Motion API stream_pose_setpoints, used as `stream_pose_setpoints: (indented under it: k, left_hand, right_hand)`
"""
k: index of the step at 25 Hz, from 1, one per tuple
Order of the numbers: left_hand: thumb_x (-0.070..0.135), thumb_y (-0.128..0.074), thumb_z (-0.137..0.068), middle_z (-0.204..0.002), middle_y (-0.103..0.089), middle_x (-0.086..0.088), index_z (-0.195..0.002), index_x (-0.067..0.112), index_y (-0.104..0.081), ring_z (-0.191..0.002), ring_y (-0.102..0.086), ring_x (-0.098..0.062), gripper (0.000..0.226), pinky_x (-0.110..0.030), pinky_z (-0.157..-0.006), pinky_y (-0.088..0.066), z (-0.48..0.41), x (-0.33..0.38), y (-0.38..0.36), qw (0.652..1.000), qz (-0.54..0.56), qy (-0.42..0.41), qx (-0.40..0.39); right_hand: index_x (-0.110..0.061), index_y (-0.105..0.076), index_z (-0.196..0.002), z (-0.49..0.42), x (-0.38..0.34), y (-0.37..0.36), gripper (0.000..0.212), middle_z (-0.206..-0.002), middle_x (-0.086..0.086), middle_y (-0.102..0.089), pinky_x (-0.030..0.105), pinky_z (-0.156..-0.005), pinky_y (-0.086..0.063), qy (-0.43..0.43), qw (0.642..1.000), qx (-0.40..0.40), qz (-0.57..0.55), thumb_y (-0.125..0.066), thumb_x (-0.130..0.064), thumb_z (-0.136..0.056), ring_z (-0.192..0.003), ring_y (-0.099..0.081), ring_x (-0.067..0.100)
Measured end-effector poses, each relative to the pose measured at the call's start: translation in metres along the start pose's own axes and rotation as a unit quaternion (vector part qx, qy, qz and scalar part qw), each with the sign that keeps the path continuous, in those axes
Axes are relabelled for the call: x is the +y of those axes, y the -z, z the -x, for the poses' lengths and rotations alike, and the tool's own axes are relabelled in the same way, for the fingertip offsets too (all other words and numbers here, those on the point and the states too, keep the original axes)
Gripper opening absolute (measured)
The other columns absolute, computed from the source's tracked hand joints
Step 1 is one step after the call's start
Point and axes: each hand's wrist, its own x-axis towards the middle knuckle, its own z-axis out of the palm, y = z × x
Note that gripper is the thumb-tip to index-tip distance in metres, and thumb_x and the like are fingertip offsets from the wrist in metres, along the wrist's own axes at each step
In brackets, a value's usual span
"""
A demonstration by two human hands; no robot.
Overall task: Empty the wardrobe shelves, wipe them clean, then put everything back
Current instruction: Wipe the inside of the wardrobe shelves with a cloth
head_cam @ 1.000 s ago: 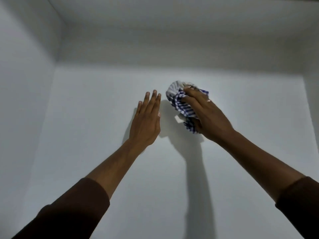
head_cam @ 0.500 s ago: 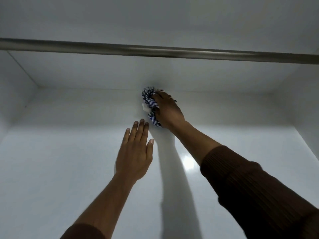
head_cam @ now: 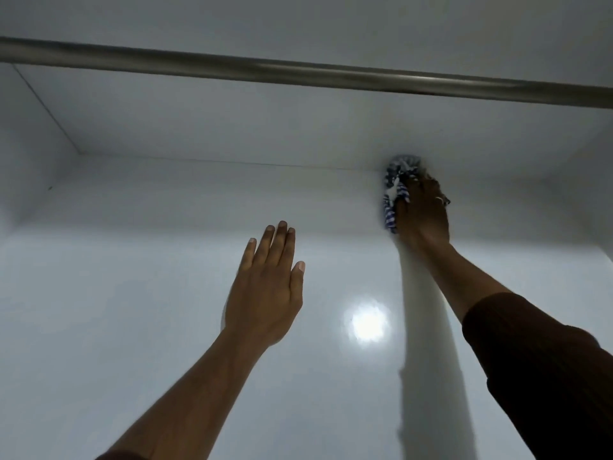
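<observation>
While the right hand (head_cam: 423, 212) clutches the bunched striped cloth (head_cam: 396, 190) against the far wall of the wardrobe shelf (head_cam: 132, 327), up by the top seam and far right of centre, the left hand (head_cam: 265, 293) rests flat with fingers straight, nearer and well to the left. Unwiped wall stretches leftward along the seam under the hanging rail (head_cam: 298, 73). Half a second earlier, the cloth sat nearer the middle; it has swept right.
</observation>
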Motion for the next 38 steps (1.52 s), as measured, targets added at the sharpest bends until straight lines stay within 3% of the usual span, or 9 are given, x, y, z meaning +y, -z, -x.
stream_pose_setpoints:
  k: [8,12,16,19,24,27,30,35,38]
  left_hand:
    - [0.035,-0.015,-0.104,-0.158,-0.040,-0.015,-0.153,0.002,-0.038,-0.150,-0.030,-0.026,0.063,-0.043,-0.125,-0.020,-0.002,-0.004,0.004,1.000,-0.019,-0.007,0.012]
    - [0.040,-0.009,-0.105,-0.169,-0.013,-0.005,-0.161,0.009,-0.014,-0.156,-0.010,-0.016,0.064,-0.039,-0.127,-0.014,0.000,-0.002,0.003,1.000,0.007,0.008,0.005]
    - [0.037,-0.014,-0.105,-0.167,-0.020,-0.011,-0.159,0.004,-0.020,-0.155,-0.018,-0.022,0.064,-0.044,-0.125,-0.020,0.001,0.002,0.003,1.000,-0.019,0.004,0.017]
    - [0.037,-0.016,-0.105,-0.166,-0.020,-0.010,-0.159,0.005,-0.021,-0.155,-0.018,-0.022,0.063,-0.043,-0.126,-0.019,0.001,0.001,0.001,1.000,-0.013,0.009,0.014]
    - [0.032,-0.021,-0.100,-0.165,-0.025,-0.010,-0.158,0.006,-0.026,-0.154,-0.019,-0.022,0.064,-0.042,-0.126,-0.016,0.001,-0.007,0.003,1.000,0.021,-0.015,0.006]
    - [0.037,-0.015,-0.105,-0.168,-0.017,-0.007,-0.160,0.007,-0.019,-0.155,-0.015,-0.019,0.063,-0.041,-0.127,-0.014,0.000,-0.003,0.004,1.000,0.006,0.010,0.004]
    - [0.036,-0.015,-0.105,-0.167,-0.019,-0.010,-0.159,0.004,-0.019,-0.155,-0.016,-0.022,0.063,-0.043,-0.126,-0.016,0.001,0.001,0.002,1.000,-0.011,0.010,0.009]
    - [0.031,-0.019,-0.104,-0.167,-0.018,-0.014,-0.159,0.002,-0.019,-0.155,-0.017,-0.026,0.062,-0.045,-0.126,-0.015,-0.003,0.002,0.007,1.000,-0.014,0.013,-0.019]
    - [0.025,-0.027,-0.107,-0.168,-0.017,-0.013,-0.159,0.004,-0.020,-0.155,-0.014,-0.026,0.057,-0.046,-0.126,-0.012,0.007,0.016,0.023,0.998,0.033,0.025,-0.037]
  right_hand:
    - [-0.018,-0.059,-0.138,0.079,-0.143,-0.023,0.059,-0.148,0.008,-0.051,0.033,-0.113,-0.033,0.245,0.958,-0.111,-0.103,-0.049,-0.024,-0.081,-0.138,-0.045,0.027]
    - [-0.017,-0.049,-0.146,0.057,-0.038,0.015,0.063,-0.157,0.009,-0.037,0.038,-0.117,-0.028,0.061,0.993,-0.087,-0.050,-0.037,-0.026,-0.085,-0.144,-0.035,0.031]
    - [-0.013,-0.064,-0.126,0.062,0.015,0.050,0.053,-0.142,0.013,-0.051,0.046,-0.112,-0.038,-0.031,0.999,-0.014,-0.007,-0.041,-0.029,-0.081,-0.132,-0.047,0.036]
    - [-0.016,-0.070,-0.105,0.082,-0.055,0.042,0.040,-0.114,0.006,-0.068,0.046,-0.099,-0.047,0.086,0.989,-0.032,-0.117,-0.048,-0.022,-0.072,-0.110,-0.062,0.029]
    - [-0.018,-0.053,-0.144,0.116,-0.089,0.022,0.056,-0.149,0.008,-0.050,0.042,-0.119,-0.028,0.326,0.937,-0.113,-0.048,-0.049,-0.035,-0.090,-0.141,-0.040,0.026]
    - [-0.019,-0.055,-0.141,0.094,-0.011,0.043,0.060,-0.149,0.007,-0.050,0.046,-0.113,-0.036,0.138,0.990,-0.021,-0.010,-0.040,-0.036,-0.086,-0.138,-0.042,0.028]
    - [-0.018,-0.056,-0.136,0.091,0.011,0.052,0.061,-0.146,0.008,-0.050,0.049,-0.108,-0.039,-0.057,0.997,0.038,0.036,-0.032,-0.034,-0.083,-0.135,-0.044,0.031]
    - [-0.016,-0.053,-0.143,0.159,-0.082,0.045,0.054,-0.153,0.011,-0.044,0.048,-0.119,-0.027,0.233,0.968,-0.068,-0.063,-0.042,-0.026,-0.091,-0.144,-0.035,0.029]
    - [-0.021,-0.050,-0.146,0.180,-0.061,0.054,0.052,-0.157,0.003,-0.041,0.044,-0.121,-0.024,0.280,0.954,-0.097,-0.048,-0.041,-0.029,-0.096,-0.151,-0.025,0.021]
